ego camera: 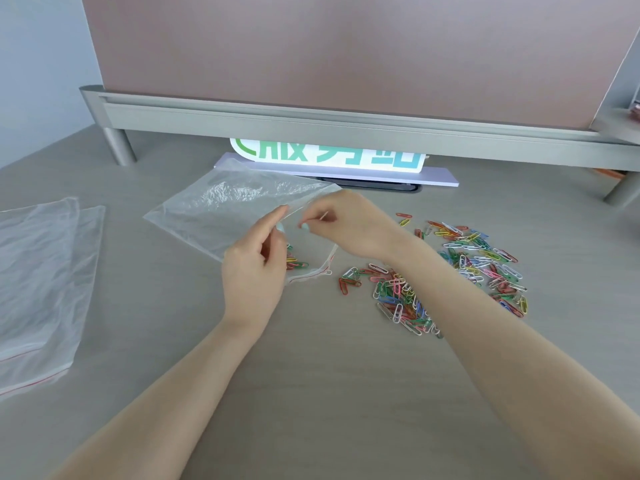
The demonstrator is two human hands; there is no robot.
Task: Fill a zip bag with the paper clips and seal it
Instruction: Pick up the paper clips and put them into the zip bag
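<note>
Left hand (254, 261) pinched the flimsy clear plastic zip bag (221, 209) open on the worktop (329, 375); right hand (349, 225) pinched its rim. Light, slippery coloured paper clips (450, 271) lay heaped beside — best scooped.

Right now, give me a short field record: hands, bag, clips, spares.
left hand: pinching the near edge of the zip bag's mouth
right hand: fingertips at the mouth, holding something thin, likely a clip
zip bag: clear, mouth open, unsealed, lying on the desk
clips in bag: a few
loose paper clips: coloured pile on the desk, right of the bag
spare bags: flat at far left
</note>
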